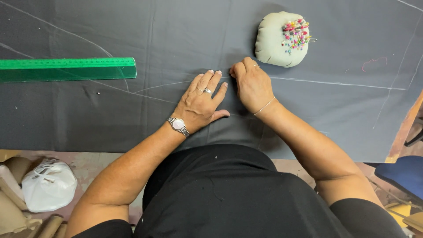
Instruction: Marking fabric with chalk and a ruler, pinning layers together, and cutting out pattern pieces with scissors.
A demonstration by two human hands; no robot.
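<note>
Dark grey fabric (308,110), one single sheet, lies spread flat across the tabletop and fills most of the view, its near edge running just in front of the person's body. Both hands are down on it, close together near the middle. Left hand (200,102) lies flat, palm down, fingers (210,81) stretched out and only slightly spread, pressing the cloth; two rings show on it and one silver wristwatch (178,126) sits on the wrist. Right hand (251,83) is right beside it, almost touching, fingers curled in tight and pinched at the tips on what looks like one thin pin (229,73) at the chalk line, though it is too small to be sure. One slim bracelet (264,106) circles that wrist. White chalk lines (335,82) cross the fabric, several of them, one running straight out under the right hand toward the right. Just beyond the right hand sits one pale green pincushion (276,39), round and puffy, with a cluster of many coloured pin heads stuck in its right side. Well apart on the left lies one green ruler (66,68), flat on the cloth. Down at the lower left, off the tabletop, one white tied bag (48,185) rests among brown paper rolls (11,198).
</note>
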